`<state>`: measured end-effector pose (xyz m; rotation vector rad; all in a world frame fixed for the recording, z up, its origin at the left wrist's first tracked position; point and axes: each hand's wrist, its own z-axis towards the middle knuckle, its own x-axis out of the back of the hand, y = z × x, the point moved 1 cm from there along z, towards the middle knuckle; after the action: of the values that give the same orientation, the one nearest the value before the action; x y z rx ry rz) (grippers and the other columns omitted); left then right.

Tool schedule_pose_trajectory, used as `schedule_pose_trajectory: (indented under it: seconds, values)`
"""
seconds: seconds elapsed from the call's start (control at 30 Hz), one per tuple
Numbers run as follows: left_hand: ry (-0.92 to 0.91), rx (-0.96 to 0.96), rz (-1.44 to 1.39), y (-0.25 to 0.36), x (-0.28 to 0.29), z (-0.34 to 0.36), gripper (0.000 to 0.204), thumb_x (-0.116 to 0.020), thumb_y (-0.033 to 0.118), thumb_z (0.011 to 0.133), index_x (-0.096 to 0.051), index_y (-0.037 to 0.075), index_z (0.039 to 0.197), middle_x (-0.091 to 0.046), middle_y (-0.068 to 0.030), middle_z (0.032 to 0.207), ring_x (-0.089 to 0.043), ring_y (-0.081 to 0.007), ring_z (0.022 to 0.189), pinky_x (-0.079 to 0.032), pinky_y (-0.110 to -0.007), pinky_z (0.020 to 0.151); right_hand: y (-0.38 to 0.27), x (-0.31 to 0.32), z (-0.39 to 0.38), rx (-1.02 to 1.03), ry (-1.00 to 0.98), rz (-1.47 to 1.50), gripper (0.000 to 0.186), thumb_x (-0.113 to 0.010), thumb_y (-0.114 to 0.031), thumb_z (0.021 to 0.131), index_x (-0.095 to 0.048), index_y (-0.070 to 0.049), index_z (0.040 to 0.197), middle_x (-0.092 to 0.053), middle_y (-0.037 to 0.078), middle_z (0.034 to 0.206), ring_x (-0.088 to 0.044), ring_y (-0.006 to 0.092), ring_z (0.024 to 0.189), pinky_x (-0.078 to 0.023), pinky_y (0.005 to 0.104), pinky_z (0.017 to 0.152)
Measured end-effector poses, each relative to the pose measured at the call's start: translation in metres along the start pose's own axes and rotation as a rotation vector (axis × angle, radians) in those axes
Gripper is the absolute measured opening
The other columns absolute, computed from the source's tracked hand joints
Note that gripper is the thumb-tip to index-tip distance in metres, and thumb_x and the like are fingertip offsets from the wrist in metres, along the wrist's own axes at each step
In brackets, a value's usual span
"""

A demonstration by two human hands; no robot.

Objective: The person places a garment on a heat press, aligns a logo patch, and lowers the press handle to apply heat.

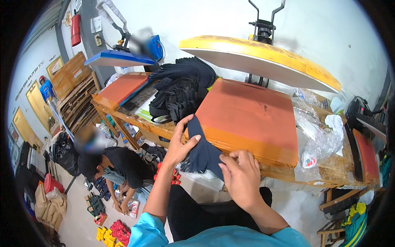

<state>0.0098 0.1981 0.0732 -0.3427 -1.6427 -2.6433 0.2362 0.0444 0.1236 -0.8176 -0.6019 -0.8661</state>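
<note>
A dark navy piece of cloth is stretched slantwise between my two hands, over the front left corner of an orange heat press pad. My left hand grips its upper end, with the thumb on top and the fingers behind. At the lower right end my right hand pinches the edge between thumb and curled fingers. Just left of the pad lie a bunched heap of black cloth pieces and, behind it, a fanned stack of dark cloth pieces.
Above the pad hangs the raised yellow-edged press plate; a blue press plate is farther left. Clear plastic bags lie on the wooden table's right side. A person in black crouches at left beside bundled red pieces.
</note>
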Motion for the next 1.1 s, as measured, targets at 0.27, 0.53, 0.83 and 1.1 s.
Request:
schedule_pose_trajectory:
  seconds: [0.27,0.53,0.83,1.1]
  values:
    - [-0.008,-0.047,0.014,0.013,0.000,0.003,0.074,-0.076,0.008,0.092,-0.046,0.004,0.160,-0.055,-0.0129,0.155,-0.051,-0.0230,0.144,-0.038,-0.040,0.123,-0.013,-0.060,0.086,0.340,0.007,-0.079,0.055,-0.065,-0.043,0.104,-0.071,0.006,0.131,-0.068,0.019,0.140,-0.057,0.0365,0.136,-0.029,0.0644,0.118]
    - [-0.089,-0.211,0.066,-0.005,0.004,-0.001,0.084,-0.079,0.027,0.084,-0.048,0.007,0.160,-0.051,-0.0127,0.159,-0.046,-0.0271,0.149,-0.032,-0.042,0.128,-0.003,-0.067,0.070,0.334,0.092,0.010,0.049,-0.070,-0.047,0.099,-0.078,-0.002,0.116,-0.073,0.017,0.130,-0.059,0.0341,0.131,-0.023,0.0759,0.116]
    - [-0.024,-0.027,0.038,0.013,-0.014,0.004,0.071,-0.069,0.019,0.102,-0.041,0.008,0.166,-0.052,-0.0116,0.160,-0.056,-0.0240,0.139,-0.046,-0.040,0.118,-0.008,-0.083,0.075,0.273,0.104,0.038,0.064,-0.069,-0.050,0.098,-0.073,0.009,0.124,-0.065,0.025,0.140,-0.054,0.0389,0.136,-0.014,0.0787,0.124]
    - [-0.055,-0.068,0.024,-0.007,0.001,0.006,0.081,-0.075,0.028,0.093,-0.043,0.005,0.164,-0.048,-0.0140,0.163,-0.046,-0.0274,0.150,-0.033,-0.042,0.126,0.011,0.033,0.017,0.335,0.259,0.428,0.058,-0.072,-0.044,0.096,-0.068,0.004,0.126,-0.062,0.026,0.144,-0.056,0.0422,0.135,-0.036,0.0628,0.120]
